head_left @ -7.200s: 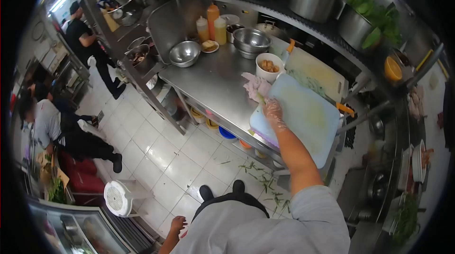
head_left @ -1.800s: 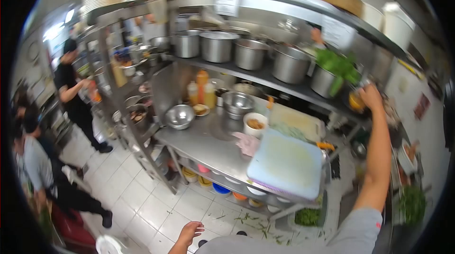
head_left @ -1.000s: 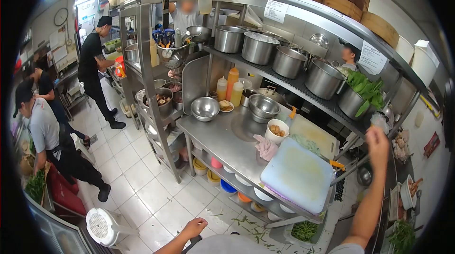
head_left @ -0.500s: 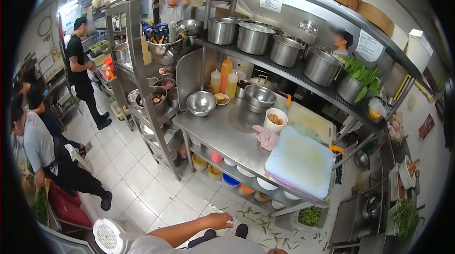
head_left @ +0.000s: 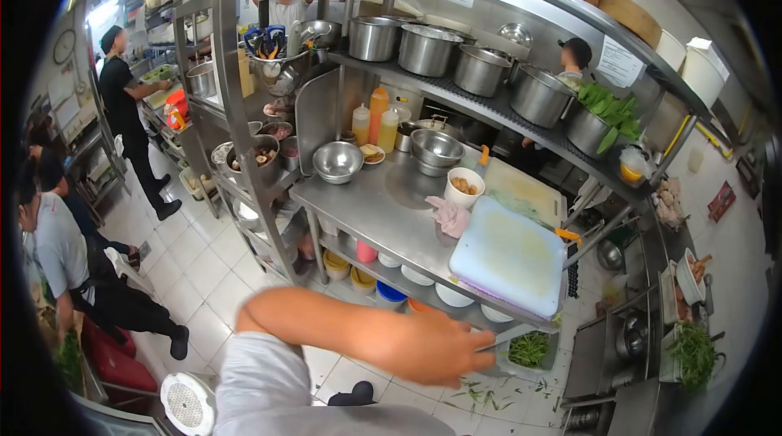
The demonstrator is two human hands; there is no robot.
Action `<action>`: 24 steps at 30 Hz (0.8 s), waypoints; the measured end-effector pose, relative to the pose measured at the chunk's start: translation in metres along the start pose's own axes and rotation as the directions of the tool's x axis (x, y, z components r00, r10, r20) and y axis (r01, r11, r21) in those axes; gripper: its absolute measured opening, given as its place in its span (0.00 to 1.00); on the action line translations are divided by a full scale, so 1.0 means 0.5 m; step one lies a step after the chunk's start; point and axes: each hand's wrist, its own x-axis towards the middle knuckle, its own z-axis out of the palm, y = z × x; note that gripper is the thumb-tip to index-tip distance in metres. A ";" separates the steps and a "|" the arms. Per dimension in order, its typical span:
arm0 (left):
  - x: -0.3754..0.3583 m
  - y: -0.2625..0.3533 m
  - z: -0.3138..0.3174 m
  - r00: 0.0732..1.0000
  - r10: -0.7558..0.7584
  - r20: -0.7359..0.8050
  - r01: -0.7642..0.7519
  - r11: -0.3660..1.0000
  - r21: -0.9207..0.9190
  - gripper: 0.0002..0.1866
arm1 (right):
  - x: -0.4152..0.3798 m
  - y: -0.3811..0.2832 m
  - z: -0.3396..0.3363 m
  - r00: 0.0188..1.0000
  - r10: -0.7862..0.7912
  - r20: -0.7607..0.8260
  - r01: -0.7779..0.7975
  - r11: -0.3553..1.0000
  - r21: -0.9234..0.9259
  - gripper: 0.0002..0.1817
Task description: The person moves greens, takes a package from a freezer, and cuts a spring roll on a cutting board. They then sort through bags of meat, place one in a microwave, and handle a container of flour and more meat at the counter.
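My left hand (head_left: 448, 348) reaches across the front of the steel work table (head_left: 366, 212), low in the view, with the forearm bent and the grey sleeve at lower left. Its fingers point right and are apart, slightly blurred, with nothing visible in them. They overlap the table's lower frame, beside a clear tub of cut green leaves (head_left: 529, 349) under the table. Above the hand, a pale blue cutting board (head_left: 509, 253) lies at the table's front right corner. A pink cloth (head_left: 450, 216) and a white tub of brown food pieces (head_left: 464, 186) sit beside it. My right hand is out of view.
Steel pots (head_left: 481, 71) line the shelf above the table. Steel bowls (head_left: 338, 161) and sauce bottles (head_left: 380, 110) stand on the table. Cut leaves (head_left: 489, 398) litter the floor. A white stool (head_left: 187, 405) is at lower left. Co-workers (head_left: 122, 110) stand at left and behind the shelves.
My left hand has risen from near my body and swung forward and right toward the table. My right hand has left the view. The camera view has shifted slightly.
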 end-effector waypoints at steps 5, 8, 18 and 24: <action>-0.034 0.183 -0.145 0.995 -0.094 0.018 0.083 0.936 0.343 0.20 | 0.076 0.108 -0.008 0.999 -0.020 0.031 0.021 1.000 -0.014 0.18; -0.010 0.262 -0.195 0.952 -0.271 0.142 0.163 0.842 0.514 0.26 | 0.107 0.150 -0.029 1.000 0.015 0.007 -0.015 1.000 0.016 0.19; 0.210 0.163 -0.108 0.783 -0.230 0.578 0.085 0.960 0.267 0.15 | 0.051 0.064 -0.045 0.999 -0.037 0.009 0.035 0.984 0.173 0.17; 0.342 0.150 0.028 0.851 0.102 0.515 -0.309 0.890 0.335 0.15 | -0.095 0.012 -0.015 0.997 -0.008 -0.071 0.024 0.973 0.229 0.20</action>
